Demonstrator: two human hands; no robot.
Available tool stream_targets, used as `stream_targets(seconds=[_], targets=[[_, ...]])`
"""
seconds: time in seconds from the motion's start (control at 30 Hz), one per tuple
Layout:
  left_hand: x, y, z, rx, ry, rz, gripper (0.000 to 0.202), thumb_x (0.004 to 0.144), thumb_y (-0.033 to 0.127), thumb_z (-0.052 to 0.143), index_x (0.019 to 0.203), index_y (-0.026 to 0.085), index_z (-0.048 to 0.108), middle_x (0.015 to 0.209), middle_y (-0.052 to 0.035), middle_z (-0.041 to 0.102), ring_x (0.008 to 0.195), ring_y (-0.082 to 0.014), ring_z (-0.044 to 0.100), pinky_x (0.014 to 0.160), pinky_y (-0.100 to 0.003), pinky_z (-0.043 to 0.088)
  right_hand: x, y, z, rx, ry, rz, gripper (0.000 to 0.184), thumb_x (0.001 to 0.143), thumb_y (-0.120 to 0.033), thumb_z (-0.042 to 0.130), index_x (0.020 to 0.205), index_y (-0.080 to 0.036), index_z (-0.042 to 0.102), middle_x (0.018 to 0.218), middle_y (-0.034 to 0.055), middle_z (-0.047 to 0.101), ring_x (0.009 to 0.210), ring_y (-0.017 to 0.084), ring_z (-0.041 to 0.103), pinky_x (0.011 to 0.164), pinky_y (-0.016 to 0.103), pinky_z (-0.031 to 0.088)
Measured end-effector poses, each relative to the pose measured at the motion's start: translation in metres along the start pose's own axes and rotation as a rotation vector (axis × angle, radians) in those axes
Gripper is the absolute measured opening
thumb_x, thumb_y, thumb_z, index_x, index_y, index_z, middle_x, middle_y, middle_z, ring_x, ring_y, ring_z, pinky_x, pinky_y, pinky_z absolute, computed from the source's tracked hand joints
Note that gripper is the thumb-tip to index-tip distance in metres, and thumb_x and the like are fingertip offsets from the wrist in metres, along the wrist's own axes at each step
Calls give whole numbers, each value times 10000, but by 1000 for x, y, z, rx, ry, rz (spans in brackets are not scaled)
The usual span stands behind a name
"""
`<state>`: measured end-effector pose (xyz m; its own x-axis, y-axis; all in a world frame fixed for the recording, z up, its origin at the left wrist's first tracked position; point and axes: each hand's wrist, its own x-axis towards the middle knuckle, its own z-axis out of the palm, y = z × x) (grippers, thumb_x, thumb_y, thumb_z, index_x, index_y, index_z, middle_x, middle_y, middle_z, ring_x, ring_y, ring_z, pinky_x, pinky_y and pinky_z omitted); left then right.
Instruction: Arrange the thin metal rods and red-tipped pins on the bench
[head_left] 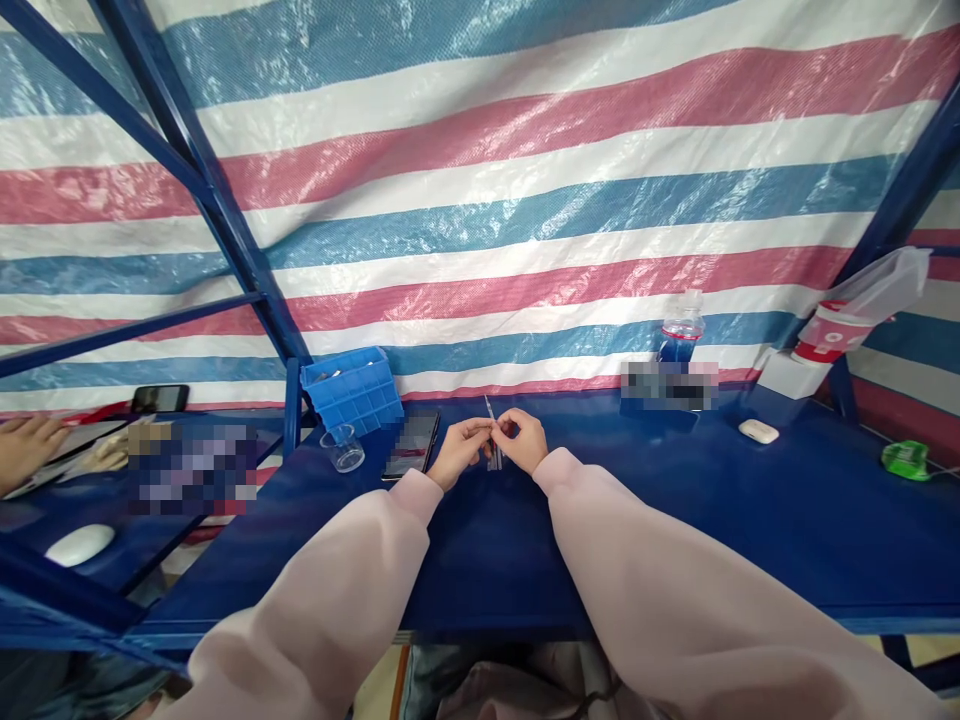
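Pinching slim rod (489,408) with left hand (457,447) and right hand (526,438), fingers closed on it; light, steady pressure advisable.

Makeshift workshop: striped tarpaulin (525,195), blue bench (705,470)

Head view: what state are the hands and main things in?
left hand, fingers pinched
right hand, fingers pinched
slender item, held at the fingertips
blue bin, open-topped, things inside
clear cup, upright
nearer phone, lying flat
bottle, upright
white case, apparently shut
red cup, plastic over its top
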<state>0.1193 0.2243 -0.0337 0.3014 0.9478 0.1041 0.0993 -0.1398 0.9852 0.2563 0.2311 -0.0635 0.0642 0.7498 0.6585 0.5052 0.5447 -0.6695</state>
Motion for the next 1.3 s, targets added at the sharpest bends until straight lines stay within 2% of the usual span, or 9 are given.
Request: stream_targets(seconds=[0.13,0.27,0.53,0.7,0.83,0.93,1.07,1.3], targets=[[0,-4,-2,-45,13,-8,393,639,358,643,953,125,602,532,24,510,427,-56,398,374,-174,219,0,0,1,16,-20,-48,179,755,-307,500,606,-207,505,607,-21,527,564,113,496,581,233,417],[-1,-2,-4,-88,-7,-50,450,607,353,677,988,125,603,595,5,540,462,-62,422,373,-172,218,1,0,0,3,-45,-71,200,789,-314,476,628,-205,523,610,-12,524,568,116,492,573,231,412],[-4,2,-4,-103,22,-110,420,651,397,650,967,123,614,561,23,500,472,-58,408,389,-164,232,-1,-4,-5,-2,-115,-152,199,838,-244,437,675,-201,541,657,6,541,670,132,503,621,238,395],[-2,-11,-7,58,164,-133,343,645,341,623,904,119,591,601,9,549,460,-69,439,398,-178,297,0,0,-5,-103,-90,-26,197,830,-235,446,651,-200,520,648,8,526,672,141,486,639,251,388],[-3,-21,-10,257,268,-123,384,660,305,577,1000,136,527,606,20,565,501,-110,511,457,-211,381,-1,5,-2,-226,-157,121,118,790,-234,496,681,-202,529,688,5,534,709,148,490,644,248,386],[-3,-23,-11,382,279,-105,424,675,285,549,1072,153,475,615,34,563,541,-123,540,522,-229,416,-1,7,0,-266,-220,181,67,763,-231,523,704,-202,534,729,6,537,736,150,497,658,246,389],[-1,-22,-10,483,255,-86,426,691,281,528,1090,154,451,604,46,541,531,-118,533,545,-236,422,-1,7,-1,-258,-240,211,44,763,-225,520,731,-200,537,777,8,535,759,146,505,690,245,392],[2,-20,-7,537,228,-72,439,672,275,526,1085,153,441,589,60,518,516,-116,518,541,-233,415,-2,9,-2,-303,-275,211,52,753,-242,539,736,-193,547,790,22,516,765,157,507,707,262,395]])
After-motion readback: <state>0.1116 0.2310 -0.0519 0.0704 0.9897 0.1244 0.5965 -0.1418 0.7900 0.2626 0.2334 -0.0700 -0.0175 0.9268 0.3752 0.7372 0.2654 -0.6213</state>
